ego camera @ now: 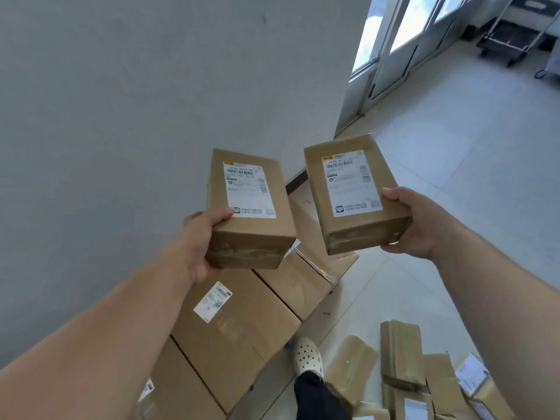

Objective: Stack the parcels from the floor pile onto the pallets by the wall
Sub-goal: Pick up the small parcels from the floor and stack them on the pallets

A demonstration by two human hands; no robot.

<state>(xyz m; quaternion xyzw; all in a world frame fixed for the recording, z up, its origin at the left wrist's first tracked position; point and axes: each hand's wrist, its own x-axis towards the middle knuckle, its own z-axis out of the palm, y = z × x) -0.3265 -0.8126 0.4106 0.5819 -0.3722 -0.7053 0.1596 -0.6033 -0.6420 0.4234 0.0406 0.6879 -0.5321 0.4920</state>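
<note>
Head view: two small cardboard parcels are held up in the air, one per hand, both label side up, well above the stacked boxes.

Left hand [200, 237] grips the left parcel [248, 207] at its near left corner. Thumb lies on top, touching the lower edge of the white label [247, 189]; the other fingers wrap under the box and are mostly hidden. So it is a pinch between thumb above and fingers below.

Right hand [424, 222] grips the right parcel [354, 192] at its near right corner. Thumb sits on the top edge just beside its label [351, 183]; fingertips [389, 247] show curling under the near end face. Same clamp, thumb over, fingers under.

The two parcels are apart, with a clear gap between them, the right one tilted a bit more.

Below them, a row of larger cardboard boxes [236, 322] stands along the grey wall [121, 116], tops closed, one with a small label. Blue bits show at the bottom edge of the row; cannot tell what carries the boxes.

Floor pile [403, 359] of taped parcels lies bottom right on the tiled floor [454, 177], near a foot in a white perforated shoe [307, 356].

Glass doors [403, 40] top right.
</note>
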